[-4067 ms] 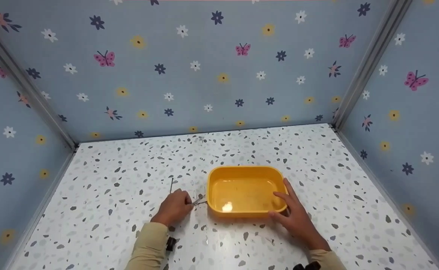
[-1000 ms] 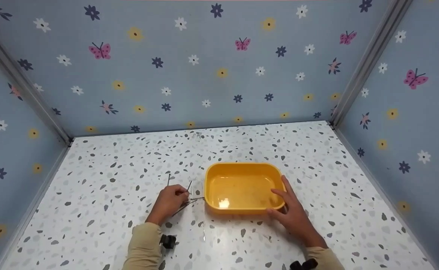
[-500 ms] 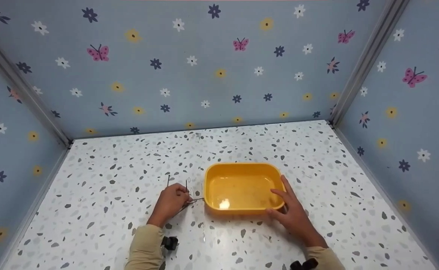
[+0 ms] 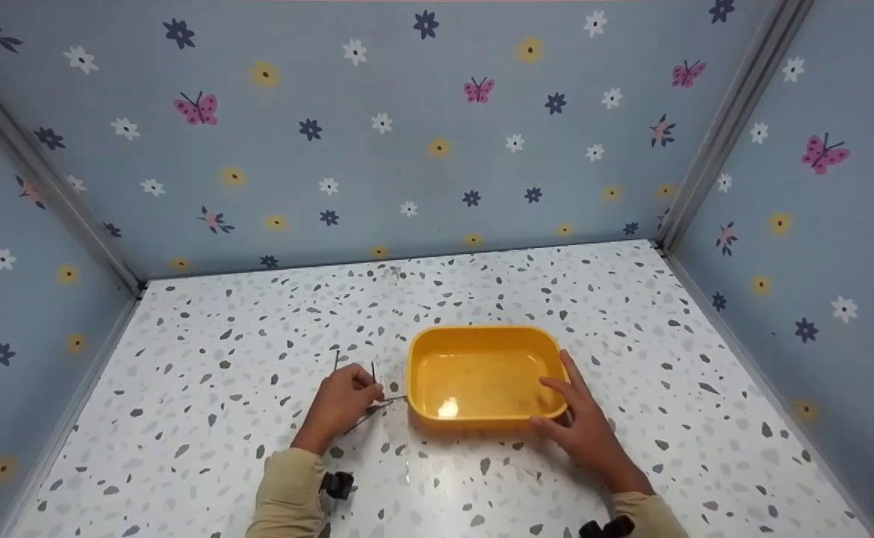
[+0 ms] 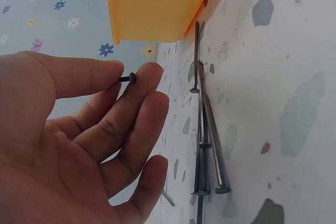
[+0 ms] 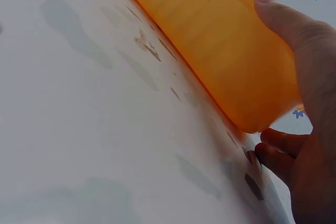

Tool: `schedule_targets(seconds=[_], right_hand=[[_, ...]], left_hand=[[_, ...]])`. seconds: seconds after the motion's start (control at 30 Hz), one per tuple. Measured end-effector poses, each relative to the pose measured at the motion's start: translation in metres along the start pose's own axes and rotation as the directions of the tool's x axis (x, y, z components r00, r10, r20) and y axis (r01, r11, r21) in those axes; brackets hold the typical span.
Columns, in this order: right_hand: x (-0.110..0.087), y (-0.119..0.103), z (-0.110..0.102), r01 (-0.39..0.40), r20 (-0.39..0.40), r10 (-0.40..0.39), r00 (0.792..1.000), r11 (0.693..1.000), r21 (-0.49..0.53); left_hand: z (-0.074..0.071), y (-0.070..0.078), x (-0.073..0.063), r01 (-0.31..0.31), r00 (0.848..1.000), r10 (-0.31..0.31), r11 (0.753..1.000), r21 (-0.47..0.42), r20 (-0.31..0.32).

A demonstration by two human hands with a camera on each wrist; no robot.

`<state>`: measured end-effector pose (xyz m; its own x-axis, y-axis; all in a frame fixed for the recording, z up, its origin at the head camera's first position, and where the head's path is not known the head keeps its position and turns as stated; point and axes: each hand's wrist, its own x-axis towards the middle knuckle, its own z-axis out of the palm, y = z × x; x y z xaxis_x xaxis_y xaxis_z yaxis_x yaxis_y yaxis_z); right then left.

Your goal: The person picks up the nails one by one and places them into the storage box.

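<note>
My left hand (image 4: 340, 403) is just left of the yellow plastic container (image 4: 482, 420), pinching a dark nail (image 5: 132, 77) between thumb and fingertips. In the left wrist view the nail's head shows beside the fingertips, while much of its shaft is hidden. Several loose nails (image 5: 210, 140) lie in a loose bundle on the table beneath that hand, their tips toward the container. The container, with nothing visible inside, sits on the table. My right hand (image 4: 583, 422) holds its right end, thumb at the near rim and a finger reaching over the side.
White speckled table (image 4: 258, 321) spreads around the container. Another nail (image 4: 336, 360) pokes out beyond the left hand. Flower-patterned panels (image 4: 377, 149) enclose the back and both sides, with grey metal posts (image 4: 736, 123) at the corners.
Earlier the left hand was down at the nails; now it pinches one nail. Over the last second that nail has swung from slanting right to pointing away. The right hand keeps its place.
</note>
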<state>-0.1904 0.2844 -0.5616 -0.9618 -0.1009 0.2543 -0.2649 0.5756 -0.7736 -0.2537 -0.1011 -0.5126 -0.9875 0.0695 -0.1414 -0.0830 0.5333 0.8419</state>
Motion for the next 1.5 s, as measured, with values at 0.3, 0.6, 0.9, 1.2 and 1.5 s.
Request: schedule_targets(seconds=[0.3,0.6,0.9,1.2,1.5], right_hand=[[0.001,0.000,0.000,-0.007,0.008,0.007,1.000,1.000,-0.010],[-0.001,0.000,0.001,0.006,-0.003,-0.006,1.000,1.000,0.000],[-0.001,-0.001,0.001,-0.014,0.008,0.014,1.000,1.000,0.014],[0.000,-0.002,0.000,-0.016,0.007,0.016,1.000,1.000,0.000],[0.001,0.001,0.001,-0.004,0.005,0.004,1.000,1.000,0.004]], left_hand=[[0.001,0.003,-0.002,-0.019,1.000,0.020,0.999,0.028,-0.015],[0.002,0.009,-0.002,-0.055,0.997,0.055,0.998,-0.003,-0.047],[0.004,0.014,-0.006,-0.090,0.995,0.089,0.996,-0.012,-0.054],[0.010,0.024,-0.006,-0.106,0.993,0.105,0.994,-0.012,-0.060],[0.014,0.029,-0.005,-0.128,0.991,0.128,0.992,0.004,-0.047]])
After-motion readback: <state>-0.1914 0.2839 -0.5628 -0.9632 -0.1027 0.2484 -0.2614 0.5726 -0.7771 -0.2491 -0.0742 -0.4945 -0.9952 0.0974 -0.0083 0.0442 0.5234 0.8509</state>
